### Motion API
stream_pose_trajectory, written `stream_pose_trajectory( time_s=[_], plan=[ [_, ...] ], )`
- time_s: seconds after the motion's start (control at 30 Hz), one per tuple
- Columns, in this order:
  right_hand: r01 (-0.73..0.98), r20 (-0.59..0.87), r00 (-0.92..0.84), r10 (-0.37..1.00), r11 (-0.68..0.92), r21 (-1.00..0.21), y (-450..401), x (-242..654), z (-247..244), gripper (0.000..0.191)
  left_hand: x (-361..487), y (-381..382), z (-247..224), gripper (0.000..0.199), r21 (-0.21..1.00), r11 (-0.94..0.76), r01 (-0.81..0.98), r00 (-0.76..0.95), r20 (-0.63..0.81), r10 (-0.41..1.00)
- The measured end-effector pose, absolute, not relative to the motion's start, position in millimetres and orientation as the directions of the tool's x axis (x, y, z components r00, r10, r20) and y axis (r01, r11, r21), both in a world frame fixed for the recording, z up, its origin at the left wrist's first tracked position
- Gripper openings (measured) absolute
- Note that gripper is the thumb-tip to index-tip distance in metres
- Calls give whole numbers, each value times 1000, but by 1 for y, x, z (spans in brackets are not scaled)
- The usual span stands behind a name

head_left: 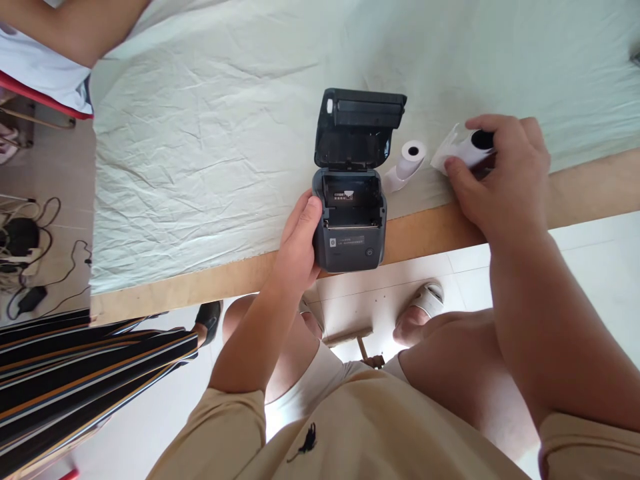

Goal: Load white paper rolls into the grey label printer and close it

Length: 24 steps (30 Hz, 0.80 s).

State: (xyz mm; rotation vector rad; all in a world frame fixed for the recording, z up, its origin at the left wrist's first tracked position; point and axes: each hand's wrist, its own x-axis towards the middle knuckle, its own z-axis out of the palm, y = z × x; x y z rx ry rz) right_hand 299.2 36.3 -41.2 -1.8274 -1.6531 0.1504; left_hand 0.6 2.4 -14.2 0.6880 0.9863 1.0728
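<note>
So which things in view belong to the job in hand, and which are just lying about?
Likely in use:
open black printer, in the left hand
white roll, in the right hand
second white roll, on the cloth

Apparently lying about:
black adapter, on the floor
cables, beside it

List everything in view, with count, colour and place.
Wooden table: 1, brown, centre
Tablecloth: 1, pale green, over table
Portable printer: 1, dark grey, table edge
Standing paper roll: 1, white, beside printer
Held paper roll: 1, white, farther right
Cable tangle: 1, black, far left
Striped fabric: 1, mainly black, lower left
Shoe: 1, black, lower left
Another person's arm: 1, bare, upper left
Right sandal: 1, whitish, below table
Shirt: 1, beige, bottom
Legs: 2, partly bare, bottom
Left hand: 1, bare, on printer
Right hand: 1, bare, around held paper roll
</note>
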Motion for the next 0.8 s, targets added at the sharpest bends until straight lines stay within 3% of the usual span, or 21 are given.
stream_pose_trajectory(
  time_s=[0.13, 0.27, 0.4, 0.47, 0.6, 0.63, 0.73, 0.8],
  plan=[
    [866, 369, 78, 926, 121, -486, 35, 304, -45, 76, 1, 2, -14, 38, 846, 355, -397, 143, -325, 935],
    [858, 336, 111, 935, 80, -507, 38, 303, -45, 76, 1, 2, -14, 42, 864, 342, -370, 123, -320, 940],
    [855, 317, 213, 924, -19, -518, 43, 303, -43, 58, 2, 3, -14, 45, 864, 345, -367, 130, -319, 939],
    [840, 434, 189, 881, 84, -537, 43, 301, -38, 61, 2, 2, -15, 43, 860, 340, -380, 133, -313, 941],
    [692, 741, 79, 667, 499, -522, 29, 268, -12, 79, 3, 2, -13, 36, 873, 300, -383, 152, -261, 953],
    [668, 797, 43, 603, 576, -472, 23, 254, -3, 71, 3, 2, -12, 35, 882, 291, -371, 159, -249, 955],
    [689, 709, -64, 702, 545, -478, 8, 213, 19, 36, 3, 2, -7, 41, 896, 284, -341, 182, -234, 955],
    [714, 658, -173, 733, 553, -429, 4, 195, 22, 30, 2, 1, -5, 46, 892, 288, -348, 195, -232, 953]
  ],
)
